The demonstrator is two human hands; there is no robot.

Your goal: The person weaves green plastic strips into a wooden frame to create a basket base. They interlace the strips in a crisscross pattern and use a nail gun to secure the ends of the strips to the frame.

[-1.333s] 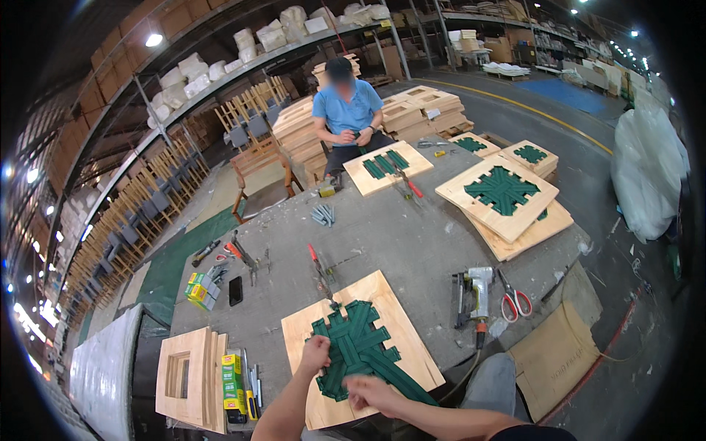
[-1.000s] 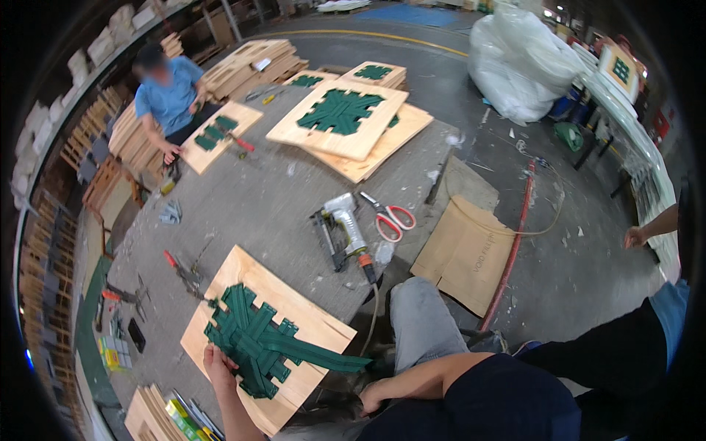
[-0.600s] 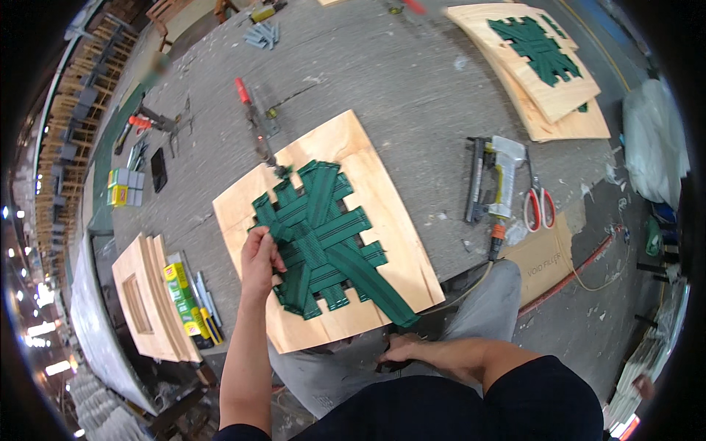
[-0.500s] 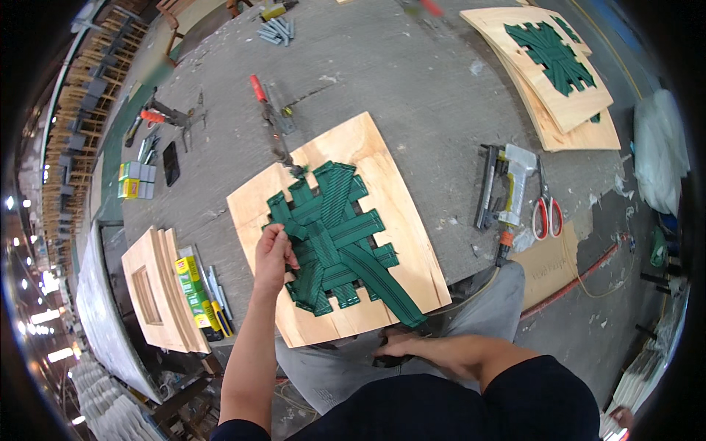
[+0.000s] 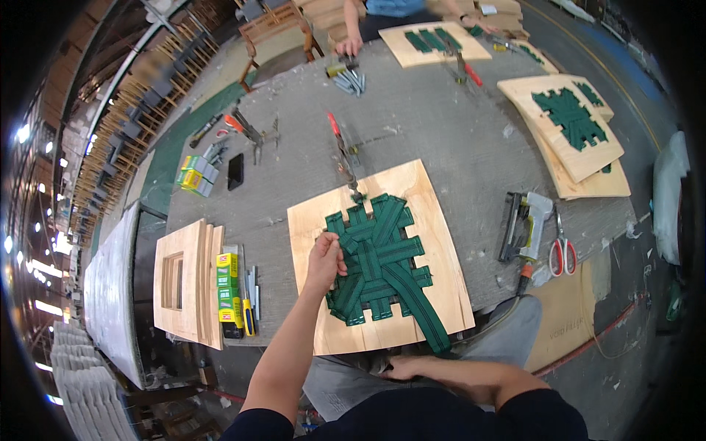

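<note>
A pale plywood board (image 5: 448, 303) lies at the table's near edge with green webbing straps (image 5: 373, 266) crossed and woven over its middle. One loose strap tail (image 5: 424, 322) runs toward the board's near right corner. My left hand (image 5: 325, 262) is closed in a pinch at the left side of the webbing, its fingertips on a strap end. Below the board's near edge, over my lap, is my right hand (image 5: 403, 366); its fingers are mostly hidden beside something dark. A red-handled clamp (image 5: 343, 156) presses at the far edge of the webbing.
A nail gun (image 5: 525, 224) with a hose and red-handled scissors (image 5: 562, 250) lie at right. Strapped boards (image 5: 559, 165) are stacked beyond. Wooden frames (image 5: 193, 283) and a yellow-green box (image 5: 229, 287) stand at left. Across the table, another person's hand (image 5: 349, 45) is near metal strips.
The view has tilted up, bringing the far side of the table and another person into sight. My hands stay in nearly the same places relative to the board.
</note>
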